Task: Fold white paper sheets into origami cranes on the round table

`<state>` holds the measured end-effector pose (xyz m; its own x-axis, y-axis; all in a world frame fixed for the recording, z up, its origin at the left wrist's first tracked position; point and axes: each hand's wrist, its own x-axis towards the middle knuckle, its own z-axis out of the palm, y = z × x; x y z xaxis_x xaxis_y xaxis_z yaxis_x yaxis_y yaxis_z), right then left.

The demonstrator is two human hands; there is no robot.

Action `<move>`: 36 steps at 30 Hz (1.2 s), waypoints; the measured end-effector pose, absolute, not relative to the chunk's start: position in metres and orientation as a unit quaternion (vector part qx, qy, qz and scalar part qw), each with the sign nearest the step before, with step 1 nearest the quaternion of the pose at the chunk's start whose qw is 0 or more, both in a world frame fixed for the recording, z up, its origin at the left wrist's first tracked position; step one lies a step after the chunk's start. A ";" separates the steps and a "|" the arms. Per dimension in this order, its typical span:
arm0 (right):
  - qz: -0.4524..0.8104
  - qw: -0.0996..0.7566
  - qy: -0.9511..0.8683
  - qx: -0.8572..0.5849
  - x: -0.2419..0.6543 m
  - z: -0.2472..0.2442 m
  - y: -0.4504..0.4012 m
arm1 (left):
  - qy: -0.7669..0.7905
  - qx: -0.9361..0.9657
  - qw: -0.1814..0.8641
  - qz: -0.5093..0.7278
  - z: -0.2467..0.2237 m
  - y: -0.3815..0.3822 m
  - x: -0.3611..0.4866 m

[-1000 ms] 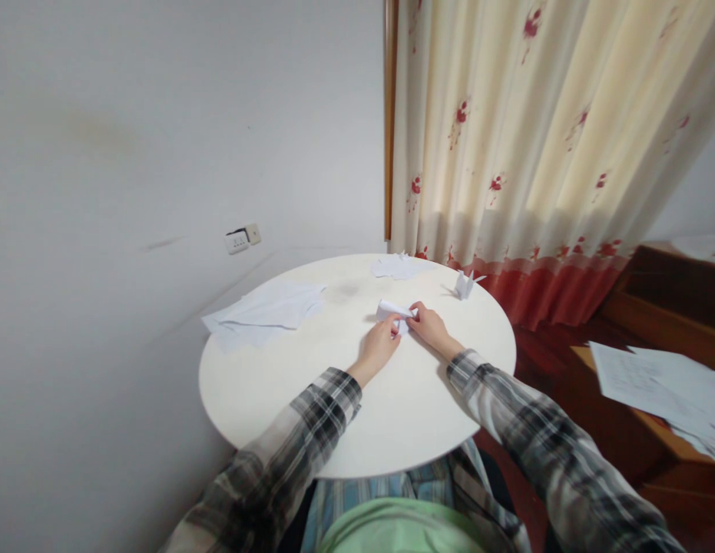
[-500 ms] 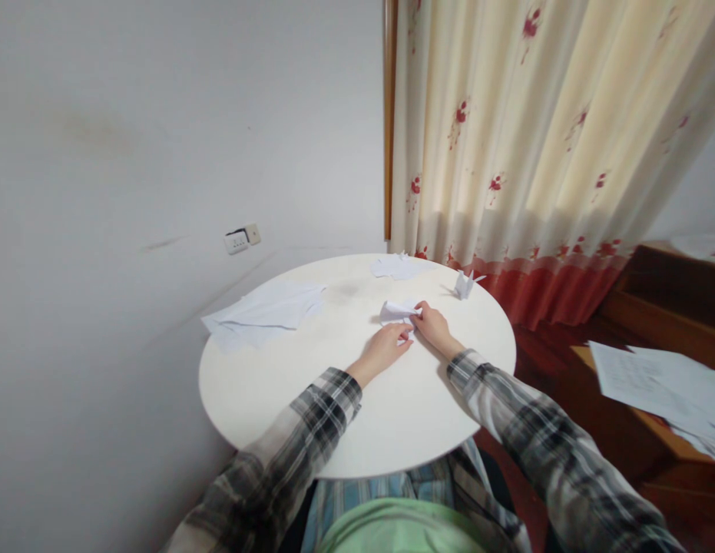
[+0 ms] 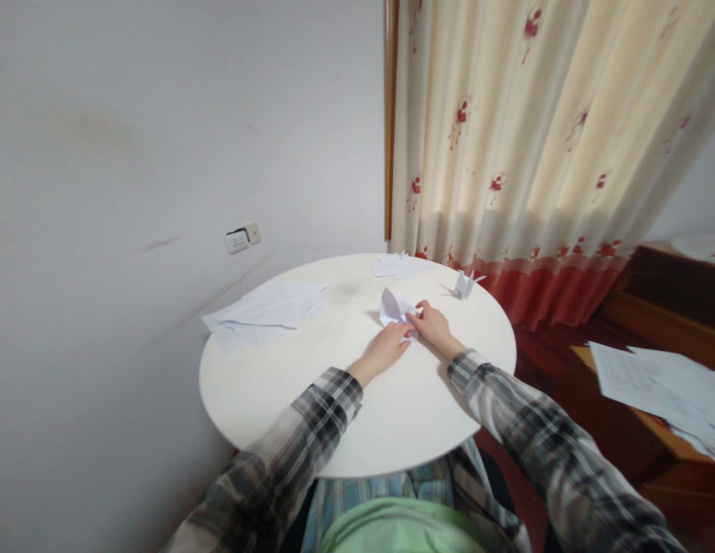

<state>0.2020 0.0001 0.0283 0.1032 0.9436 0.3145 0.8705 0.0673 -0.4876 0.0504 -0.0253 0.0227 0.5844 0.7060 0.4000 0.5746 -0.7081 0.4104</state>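
Between my hands, on the white round table [image 3: 311, 399], is a partly folded sheet of white paper [image 3: 393, 306] with one flap standing up at its far left. My left hand [image 3: 385, 345] grips its near edge, fingers closed on it. On the right side my right hand [image 3: 431, 324] has thumb and fingers pinched on the folds. Fingers cover the near part of the paper. Further back to the right stands a folded paper crane [image 3: 465, 285], touched by neither hand.
Loose white sheets [image 3: 270, 307] lie at the table's left edge, and a smaller paper pile [image 3: 398, 266] at its far edge. Printed papers [image 3: 662, 392] rest on wooden furniture to the right. A wall with a socket [image 3: 236, 242] and a floral curtain [image 3: 507, 153] stand behind.
The paper's far left flap has risen and opened upward. My left hand's fingers have shifted slightly on the near edge, and my right fingers have moved a little toward the left.
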 end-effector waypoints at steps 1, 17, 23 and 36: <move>0.062 0.299 -0.668 -0.679 0.202 0.028 0.000 | 0.369 0.879 0.117 0.278 0.022 -0.025 0.050; 0.082 0.346 -0.659 -0.662 0.202 0.029 0.003 | 0.363 0.896 0.064 0.246 0.021 -0.025 0.049; 0.036 0.397 -0.730 -0.555 0.201 0.024 0.003 | 0.366 0.905 0.030 0.217 0.021 -0.025 0.050; 0.058 0.441 -0.730 -0.519 0.202 0.022 0.004 | 0.368 0.912 0.014 0.181 0.026 -0.026 0.054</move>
<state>0.2017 0.0042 0.0216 -0.0721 0.8082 0.5845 0.7065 0.4550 -0.5420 0.0539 -0.0263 0.0263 0.6630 0.6767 0.3201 0.6662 -0.7284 0.1600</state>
